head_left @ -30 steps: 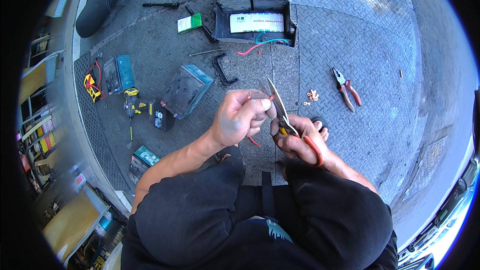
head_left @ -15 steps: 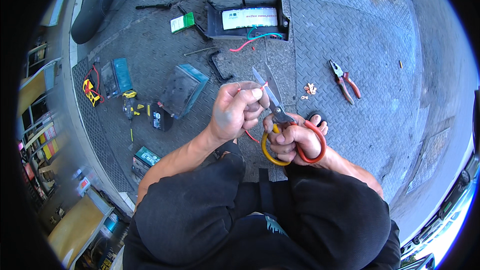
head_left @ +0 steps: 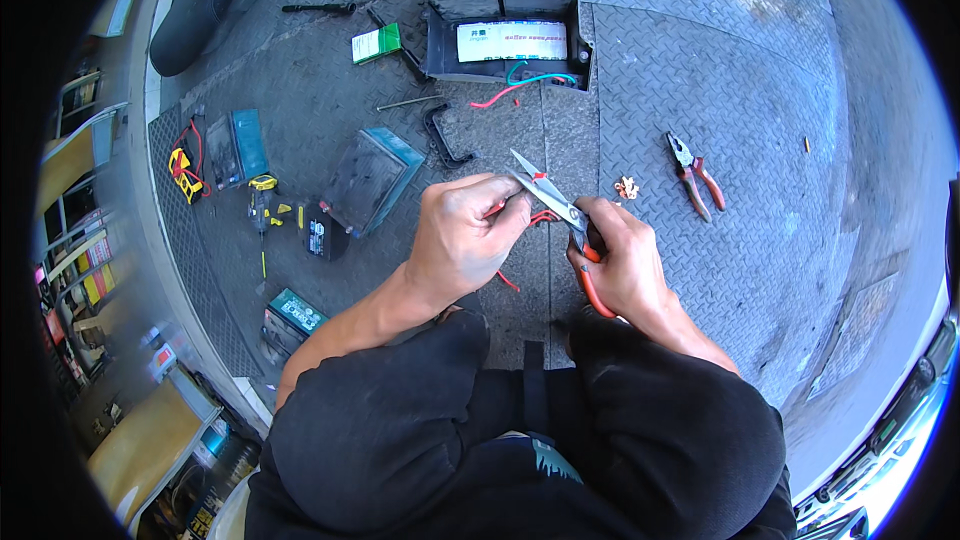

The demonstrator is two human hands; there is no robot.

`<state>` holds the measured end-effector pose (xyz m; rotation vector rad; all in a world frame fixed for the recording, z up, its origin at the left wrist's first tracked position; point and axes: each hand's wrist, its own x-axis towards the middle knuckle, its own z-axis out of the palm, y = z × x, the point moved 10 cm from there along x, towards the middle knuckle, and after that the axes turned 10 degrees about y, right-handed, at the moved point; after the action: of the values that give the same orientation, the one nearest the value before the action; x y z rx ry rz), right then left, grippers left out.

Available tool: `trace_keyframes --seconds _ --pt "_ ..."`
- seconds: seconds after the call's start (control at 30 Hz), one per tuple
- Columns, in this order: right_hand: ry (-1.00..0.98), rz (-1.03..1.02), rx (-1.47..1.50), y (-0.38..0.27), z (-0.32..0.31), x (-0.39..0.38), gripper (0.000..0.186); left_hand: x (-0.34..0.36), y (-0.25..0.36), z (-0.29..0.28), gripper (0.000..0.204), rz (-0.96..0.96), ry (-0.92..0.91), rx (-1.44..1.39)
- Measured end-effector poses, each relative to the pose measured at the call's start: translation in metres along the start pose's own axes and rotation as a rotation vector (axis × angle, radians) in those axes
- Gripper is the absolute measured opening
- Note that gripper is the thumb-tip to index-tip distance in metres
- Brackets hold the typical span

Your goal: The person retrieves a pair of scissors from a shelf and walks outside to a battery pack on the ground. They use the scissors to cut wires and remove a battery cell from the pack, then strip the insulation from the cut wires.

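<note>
My right hand (head_left: pixel 622 262) grips orange-handled scissors (head_left: pixel 548 192), blades pointing up and left, partly apart. My left hand (head_left: pixel 462 238) pinches a thin red wire (head_left: pixel 506 282) right at the blades; the wire trails down below the hand. Both hands hover above my knees in black trousers, over grey checker-plate ground. Where the wire meets the blades is hidden by my left fingers.
Red-handled pliers (head_left: pixel 692 170) lie to the right beside a small copper scrap (head_left: pixel 627 186). Ahead stands an open black battery box (head_left: pixel 505 40) with red and green leads. A blue-edged battery (head_left: pixel 368 178), a yellow tool (head_left: pixel 264 202) and a green carton (head_left: pixel 376 42) lie left.
The scissors have tilted from nearly upright to pointing up-left, and both hands have shifted slightly. My left hand stays on the red wire at the blades.
</note>
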<state>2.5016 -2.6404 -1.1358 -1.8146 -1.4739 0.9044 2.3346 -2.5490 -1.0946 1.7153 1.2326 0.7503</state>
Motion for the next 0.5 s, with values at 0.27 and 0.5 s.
trace_keyframes --seconds 0.27,0.5 --pt "0.468 1.006 1.074 0.086 -0.026 -0.014 0.013 -0.022 0.026 -0.008 0.022 0.292 -0.04 0.121" --pt "0.11 0.835 0.924 0.093 0.02 -0.038 0.024 -0.01 -0.029 -0.004 0.019 0.03 0.075 0.008"
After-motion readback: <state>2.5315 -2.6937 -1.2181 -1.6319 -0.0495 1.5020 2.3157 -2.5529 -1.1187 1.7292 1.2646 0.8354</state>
